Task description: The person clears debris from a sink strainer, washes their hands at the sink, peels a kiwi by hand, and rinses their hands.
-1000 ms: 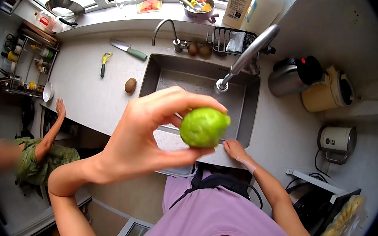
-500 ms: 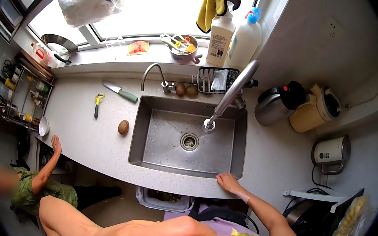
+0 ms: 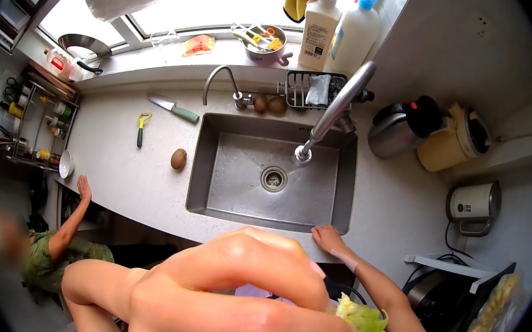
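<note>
My left hand (image 3: 227,293) is close to the camera, with its fingers closed round a piece of peeled green kiwi (image 3: 366,325) that has a pale core. Part of the fruit is hidden by the fingers and the frame's lower edge. My right hand (image 3: 329,238) lies flat on the front rim of the steel sink (image 3: 240,162), holding nothing. On the counter left of the sink sit a whole brown kiwi (image 3: 178,159), a yellow-and-green peeler (image 3: 143,129) and a knife (image 3: 174,108) with a green handle.
Two brown kiwis (image 3: 270,104) sit behind the sink beside the small tap (image 3: 225,83). The large faucet (image 3: 341,106) leans over the basin. Kettles (image 3: 398,127) stand at the right. Another person (image 3: 61,249) stands at the left, one hand on the counter edge near a white bowl (image 3: 66,163).
My left hand has risen and come nearer the camera, so more of the green kiwi shows. The view has shifted slightly. My right hand stays on the sink's edge.
</note>
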Tool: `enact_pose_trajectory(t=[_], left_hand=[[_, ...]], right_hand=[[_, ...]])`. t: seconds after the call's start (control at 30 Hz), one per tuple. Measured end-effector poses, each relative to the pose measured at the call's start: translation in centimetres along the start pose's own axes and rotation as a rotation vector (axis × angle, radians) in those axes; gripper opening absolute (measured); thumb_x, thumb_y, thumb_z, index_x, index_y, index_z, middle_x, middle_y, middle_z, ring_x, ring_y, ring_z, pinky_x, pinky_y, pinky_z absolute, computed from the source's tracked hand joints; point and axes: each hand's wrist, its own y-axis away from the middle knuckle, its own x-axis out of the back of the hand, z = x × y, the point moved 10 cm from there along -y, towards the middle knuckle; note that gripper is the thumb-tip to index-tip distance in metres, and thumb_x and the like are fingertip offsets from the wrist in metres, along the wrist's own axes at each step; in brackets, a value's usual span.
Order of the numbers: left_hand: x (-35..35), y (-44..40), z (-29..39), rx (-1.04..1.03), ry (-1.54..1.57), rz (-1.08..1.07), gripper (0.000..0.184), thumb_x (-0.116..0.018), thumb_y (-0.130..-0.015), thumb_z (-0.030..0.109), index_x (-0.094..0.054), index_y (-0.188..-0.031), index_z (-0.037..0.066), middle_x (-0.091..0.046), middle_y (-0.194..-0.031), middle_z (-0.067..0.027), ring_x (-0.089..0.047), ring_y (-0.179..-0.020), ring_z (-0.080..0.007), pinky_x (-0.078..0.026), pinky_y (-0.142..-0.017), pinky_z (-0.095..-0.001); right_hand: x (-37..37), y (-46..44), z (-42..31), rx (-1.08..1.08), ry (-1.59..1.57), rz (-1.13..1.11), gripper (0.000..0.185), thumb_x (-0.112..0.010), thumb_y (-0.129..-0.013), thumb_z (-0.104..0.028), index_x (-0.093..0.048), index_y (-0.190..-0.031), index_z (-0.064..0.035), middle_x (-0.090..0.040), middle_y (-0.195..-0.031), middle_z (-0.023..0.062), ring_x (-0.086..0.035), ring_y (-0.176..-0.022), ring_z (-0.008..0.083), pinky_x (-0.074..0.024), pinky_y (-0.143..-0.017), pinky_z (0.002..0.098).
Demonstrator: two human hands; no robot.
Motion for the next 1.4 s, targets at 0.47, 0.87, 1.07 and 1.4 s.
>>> enact_pose_trajectory(t=[0.47, 0.87, 1.07, 1.4], left_hand=[[-0.7, 0.2, -3.5, -0.038, 0.236, -0.309, 0.027, -0.069, -0.073, 0.005, -0.053, -0.094, -0.002, -0.052, -0.087, -0.0047, -0.053, -0.084, -0.0206, -0.047, -0.077, -0.0332], [-3.0, 1.7, -11.6, 0.301, 0.653, -0.305, 0.055, -0.076, -0.068, -0.005, -0.054, -0.119, -0.006, -0.049, -0.107, -0.009, -0.057, -0.103, -0.0199, -0.051, -0.093, -0.0343], [-3.1, 2.1, -12.6, 0.353, 0.645, -0.318, 0.053, -0.071, -0.072, -0.009, -0.053, -0.122, -0.002, -0.048, -0.117, -0.008, -0.055, -0.112, -0.0192, -0.05, -0.097, -0.0316], [-2.5, 3.1, -15.1, 0.478, 0.617, -0.225, 0.056, -0.07, -0.069, -0.008, -0.053, -0.122, -0.003, -0.056, -0.121, -0.0113, -0.058, -0.106, -0.0156, -0.047, -0.094, -0.0293]], right_hand=[[0.1, 0.0, 0.0, -0.005, 0.045, 0.033, 0.033, -0.046, -0.09, -0.027, -0.066, -0.095, -0.0016, -0.065, -0.097, 0.0163, -0.059, -0.095, 0.0345, -0.0443, -0.086, 0.0457], [0.5, 0.1, -0.4, 0.025, 0.065, 0.027, 0.033, -0.046, -0.09, -0.027, -0.066, -0.093, -0.0014, -0.066, -0.096, 0.0166, -0.059, -0.094, 0.034, -0.0447, -0.084, 0.0461], [0.1, 0.4, -0.1, 0.011, 0.007, 0.027, 0.035, -0.045, -0.091, -0.03, -0.065, -0.098, -0.0011, -0.064, -0.098, 0.0195, -0.057, -0.098, 0.0364, -0.0433, -0.087, 0.0453], [0.3, -0.2, 0.0, 0.031, 0.029, 0.009, 0.035, -0.045, -0.091, -0.029, -0.065, -0.093, 0.0008, -0.064, -0.097, 0.0203, -0.057, -0.096, 0.039, -0.0442, -0.084, 0.0466]])
